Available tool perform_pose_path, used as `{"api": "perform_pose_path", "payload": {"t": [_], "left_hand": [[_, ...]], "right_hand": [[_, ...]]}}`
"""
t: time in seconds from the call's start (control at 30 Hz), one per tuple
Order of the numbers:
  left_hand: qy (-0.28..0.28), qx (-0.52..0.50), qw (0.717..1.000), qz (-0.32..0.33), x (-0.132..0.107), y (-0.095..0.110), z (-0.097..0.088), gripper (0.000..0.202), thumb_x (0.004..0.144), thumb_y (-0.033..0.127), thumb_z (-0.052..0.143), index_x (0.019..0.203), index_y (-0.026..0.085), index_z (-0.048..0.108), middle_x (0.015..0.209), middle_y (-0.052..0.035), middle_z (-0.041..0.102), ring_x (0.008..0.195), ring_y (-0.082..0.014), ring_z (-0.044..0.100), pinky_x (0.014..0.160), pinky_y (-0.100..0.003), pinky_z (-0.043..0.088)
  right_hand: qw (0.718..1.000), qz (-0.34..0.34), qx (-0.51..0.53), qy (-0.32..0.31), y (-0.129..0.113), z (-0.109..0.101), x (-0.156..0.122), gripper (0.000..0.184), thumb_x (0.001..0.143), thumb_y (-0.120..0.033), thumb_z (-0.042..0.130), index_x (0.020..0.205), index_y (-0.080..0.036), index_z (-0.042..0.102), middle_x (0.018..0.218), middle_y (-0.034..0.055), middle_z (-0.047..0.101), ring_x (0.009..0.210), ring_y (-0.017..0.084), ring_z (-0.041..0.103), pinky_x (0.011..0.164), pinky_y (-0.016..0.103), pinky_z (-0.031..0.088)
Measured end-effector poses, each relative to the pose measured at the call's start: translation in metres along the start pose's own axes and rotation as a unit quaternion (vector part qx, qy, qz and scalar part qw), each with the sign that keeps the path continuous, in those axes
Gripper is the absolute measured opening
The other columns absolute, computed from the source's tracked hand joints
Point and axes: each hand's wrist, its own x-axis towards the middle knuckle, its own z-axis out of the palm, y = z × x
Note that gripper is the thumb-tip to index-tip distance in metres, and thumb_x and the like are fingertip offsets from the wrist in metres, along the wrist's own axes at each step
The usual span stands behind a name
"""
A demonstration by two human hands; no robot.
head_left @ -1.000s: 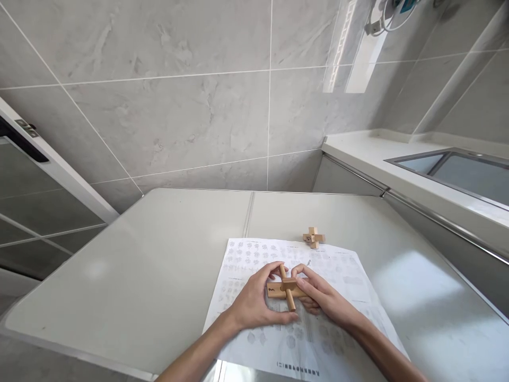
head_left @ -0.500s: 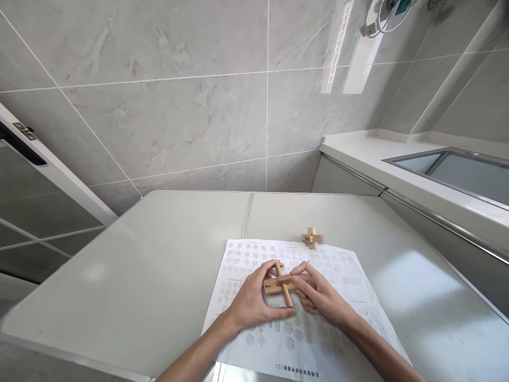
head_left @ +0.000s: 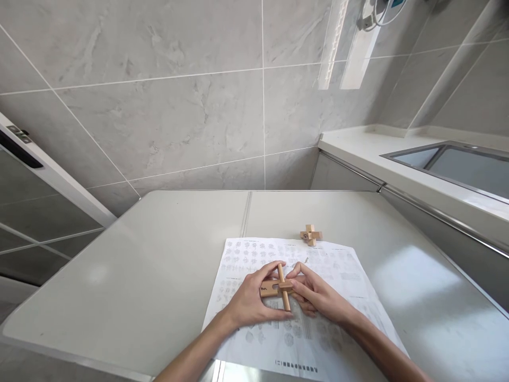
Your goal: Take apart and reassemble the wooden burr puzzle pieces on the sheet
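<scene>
Over the printed paper sheet point(head_left: 238, 313), both hands hold a small wooden puzzle. It has a flat slotted block point(head_left: 269, 288) with a dark letter-like mark, a round dowel point(head_left: 286, 300) crossing it, and a short bar point(head_left: 284, 286) on top where they meet. My left hand point(head_left: 252, 297) spans the dowel, index finger at its upper end and thumb by its lower end. My right hand point(head_left: 312, 291) pinches the right side of the short bar and block; its curled fingers hide that end.
Beyond the sheet's upper edge, an assembled wooden cross puzzle point(head_left: 310, 235) rests on the light folding table point(head_left: 159, 276). To the right are a counter point(head_left: 358, 154) and a sink point(head_left: 469, 164). A door frame point(head_left: 59, 175) stands at left, a tiled wall point(head_left: 167, 122) behind.
The dowel now stands more upright in view, and the short bar sits further right along the block, leaving the slot partly visible. Both hands keep their hold. The camera view has shifted slightly.
</scene>
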Motion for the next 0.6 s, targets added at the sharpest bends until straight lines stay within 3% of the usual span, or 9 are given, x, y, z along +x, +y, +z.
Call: {"api": "perform_pose_path", "payload": {"t": [0.17,0.27,0.37,0.43,0.53,0.6], "left_hand": [[0.042,0.038,0.998,0.010,0.001,-0.006,0.000,0.105,0.061,0.044,0.106,0.153,0.034,0.056,0.150,-0.0102,0.067,0.128,-0.0366,0.069,0.115,-0.056,0.052],[0.051,0.039,0.998,0.013,0.001,-0.007,0.000,0.107,0.064,0.046,0.104,0.157,0.036,0.053,0.156,-0.0111,0.062,0.137,-0.0393,0.064,0.121,-0.061,0.047],[0.064,0.043,0.996,0.039,0.000,-0.004,0.000,0.096,0.068,0.043,0.103,0.153,0.038,0.059,0.160,-0.0095,0.058,0.149,-0.0401,0.053,0.127,-0.062,0.039],[0.051,0.022,0.998,0.040,-0.001,-0.001,-0.001,0.082,0.074,0.040,0.100,0.148,0.041,0.065,0.165,-0.0081,0.052,0.144,-0.0386,0.059,0.125,-0.060,0.044],[0.021,-0.032,0.999,0.021,-0.002,0.003,0.000,0.065,0.081,0.034,0.095,0.141,0.043,0.071,0.176,-0.0060,0.036,0.119,-0.0315,0.077,0.115,-0.055,0.057],[0.026,-0.043,0.998,0.026,-0.002,0.004,0.000,0.057,0.083,0.031,0.094,0.136,0.042,0.075,0.177,-0.0048,0.032,0.117,-0.0305,0.078,0.111,-0.053,0.060]], "right_hand": [[1.000,-0.022,-0.005,0.010,-0.001,0.001,0.002,0.039,0.106,-0.063,0.060,0.110,-0.026,0.050,0.063,-0.0101,0.055,0.045,0.010,0.045,0.048,0.024,0.042],[1.000,-0.027,0.001,0.016,-0.001,0.001,0.002,0.039,0.106,-0.064,0.059,0.111,-0.026,0.051,0.064,-0.0093,0.056,0.046,0.010,0.047,0.050,0.025,0.044],[0.999,-0.027,0.011,0.027,0.000,0.002,0.002,0.039,0.106,-0.064,0.059,0.111,-0.026,0.052,0.065,-0.0093,0.055,0.047,0.010,0.044,0.051,0.025,0.043],[0.999,-0.026,0.018,0.035,0.000,0.002,0.002,0.039,0.106,-0.065,0.059,0.112,-0.027,0.053,0.065,-0.0094,0.055,0.047,0.009,0.040,0.051,0.025,0.041],[0.998,-0.020,0.026,0.049,-0.001,0.003,0.002,0.039,0.104,-0.064,0.062,0.111,-0.027,0.054,0.066,-0.0087,0.055,0.049,0.010,0.038,0.051,0.025,0.038],[0.998,-0.017,0.029,0.061,-0.001,0.003,0.003,0.040,0.103,-0.065,0.065,0.110,-0.027,0.054,0.067,-0.0082,0.056,0.049,0.010,0.037,0.051,0.025,0.037]]}}
